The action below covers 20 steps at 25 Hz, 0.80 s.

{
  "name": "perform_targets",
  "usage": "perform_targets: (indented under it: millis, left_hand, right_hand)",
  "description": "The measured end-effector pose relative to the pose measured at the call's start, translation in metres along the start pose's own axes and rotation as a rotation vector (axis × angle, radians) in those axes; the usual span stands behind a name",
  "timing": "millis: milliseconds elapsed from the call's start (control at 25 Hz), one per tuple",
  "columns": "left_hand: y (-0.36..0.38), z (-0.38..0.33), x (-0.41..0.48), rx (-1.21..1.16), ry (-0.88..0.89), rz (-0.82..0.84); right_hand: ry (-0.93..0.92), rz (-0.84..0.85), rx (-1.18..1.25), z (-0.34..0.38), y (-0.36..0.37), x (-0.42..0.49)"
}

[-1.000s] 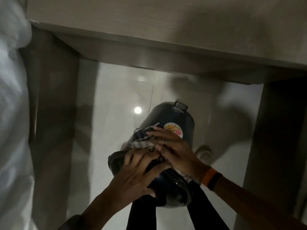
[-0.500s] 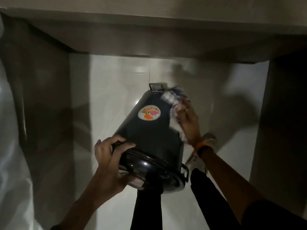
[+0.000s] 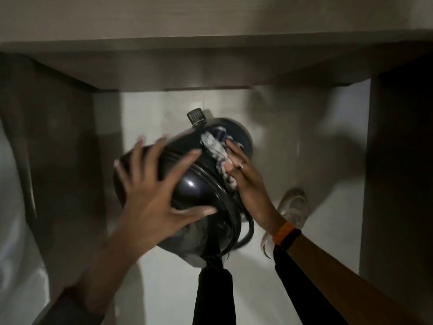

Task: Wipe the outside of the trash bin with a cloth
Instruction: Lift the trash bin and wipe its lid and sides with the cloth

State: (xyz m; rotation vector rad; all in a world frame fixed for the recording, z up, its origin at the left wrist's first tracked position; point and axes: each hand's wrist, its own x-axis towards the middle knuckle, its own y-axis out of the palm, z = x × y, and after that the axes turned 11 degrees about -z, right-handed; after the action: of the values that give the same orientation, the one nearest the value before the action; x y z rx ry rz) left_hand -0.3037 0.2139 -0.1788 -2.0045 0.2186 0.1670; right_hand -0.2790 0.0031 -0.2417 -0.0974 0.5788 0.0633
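A dark round trash bin (image 3: pixel 196 184) hangs tipped above the pale floor, its lid end toward me and its foot pedal (image 3: pixel 196 116) at the far end. My left hand (image 3: pixel 154 195) lies spread flat on the lid and near side, fingers apart, steadying it. My right hand (image 3: pixel 243 174), with a ring and an orange wristband, presses a crumpled white and dark patterned cloth (image 3: pixel 216 148) against the bin's right side. A wire handle (image 3: pixel 248 233) loops off the rim. The sticker on the bin is out of sight.
The bin sits in a narrow recess under a wooden top (image 3: pixel 210 64), with dark side panels left (image 3: pixel 46 148) and right (image 3: pixel 398 172). My legs in dark trousers (image 3: pixel 215 296) and a white shoe (image 3: pixel 293 207) stand on the glossy floor (image 3: pixel 152 266) below.
The bin has turned, so the sticker no longer shows and the lid faces up. My left hand shifted from gripping the rim to lying flat on the lid. The cloth hand slid back along the right side.
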Motion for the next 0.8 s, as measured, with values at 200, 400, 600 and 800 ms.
perform_targets:
  millis: [200, 400, 600, 800]
  left_hand:
    - [0.023, -0.047, 0.065, 0.162, 0.27, -0.31]
    - [0.018, -0.048, 0.053, -0.104, 0.088, -0.34]
    - [0.019, -0.043, 0.032, -0.346, -0.14, -0.312]
    - [0.038, -0.037, 0.027, -0.519, -0.274, -0.27]
  right_hand:
    - [0.068, -0.01, 0.091, 0.006, -0.01, 0.033]
    - [0.064, -0.131, -0.073, 0.005, -0.033, 0.02]
    - [-0.308, 0.034, -0.121, -0.003, -0.036, -0.07]
    - [-0.143, -0.201, -0.257, -0.022, -0.055, 0.061]
